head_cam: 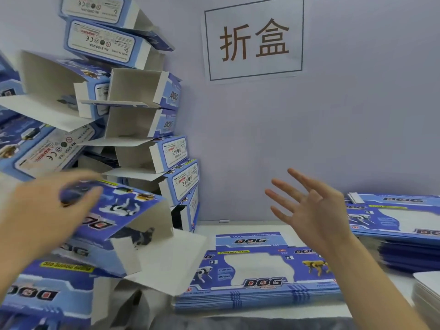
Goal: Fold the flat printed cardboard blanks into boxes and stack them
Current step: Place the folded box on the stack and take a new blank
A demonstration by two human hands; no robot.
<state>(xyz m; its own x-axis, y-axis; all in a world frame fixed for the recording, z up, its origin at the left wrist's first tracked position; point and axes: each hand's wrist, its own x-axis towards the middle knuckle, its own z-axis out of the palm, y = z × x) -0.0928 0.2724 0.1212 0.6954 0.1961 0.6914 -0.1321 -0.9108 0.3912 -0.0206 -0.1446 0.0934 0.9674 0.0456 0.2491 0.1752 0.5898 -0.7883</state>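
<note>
A tall, leaning stack of folded blue-and-white "DOG" boxes [142, 129] fills the left side against the wall. My left hand [45, 210], blurred, rests with spread fingers on the top of a folded box [123, 210] at the foot of that stack; its white end flaps hang open toward me. My right hand [307, 208] hovers in the air with fingers straight and spread, holding nothing, above a pile of flat printed blanks [259, 272] lying on the table in front of me.
A second pile of flat blanks [392, 217] lies at the right, with a stack of white sheets [428, 289] at the right edge. A paper sign [254, 39] hangs on the grey wall. More folded boxes [42, 294] lie at lower left.
</note>
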